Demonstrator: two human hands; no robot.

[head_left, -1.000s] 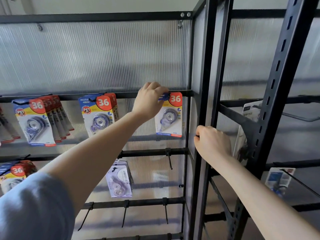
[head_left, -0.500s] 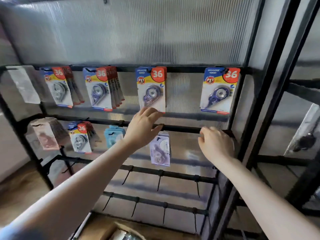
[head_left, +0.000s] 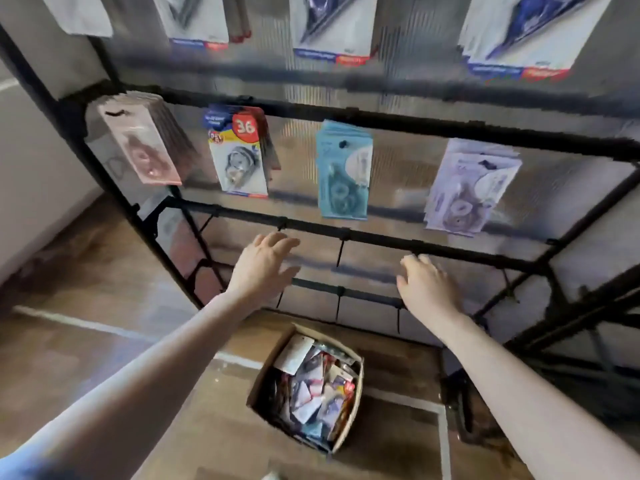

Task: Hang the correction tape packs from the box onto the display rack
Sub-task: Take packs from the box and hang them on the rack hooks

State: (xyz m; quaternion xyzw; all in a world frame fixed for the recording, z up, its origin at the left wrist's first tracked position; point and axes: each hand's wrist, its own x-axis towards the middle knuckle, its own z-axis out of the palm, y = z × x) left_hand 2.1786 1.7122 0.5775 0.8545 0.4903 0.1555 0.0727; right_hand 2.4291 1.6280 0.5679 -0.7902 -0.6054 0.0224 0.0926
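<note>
Now that a pack hangs on the upper rail, both hands have dropped empty. Left hand [head_left: 265,268] and right hand [head_left: 427,289], fingers relaxed, hover above the cardboard box [head_left: 308,389], so another pickup likely follows.

You had two hands out, left [head_left: 265,265] and right [head_left: 427,289], both empty. One box [head_left: 353,407] sat on the floor, its jumbled packs too many to count. On the middle rail of one rack [head_left: 415,128] hung four bunches: pink [head_left: 145,147], yellow [head_left: 239,157], teal [head_left: 343,171] and lilac [head_left: 467,188]. Above, you could see the bottoms of three more.
</note>
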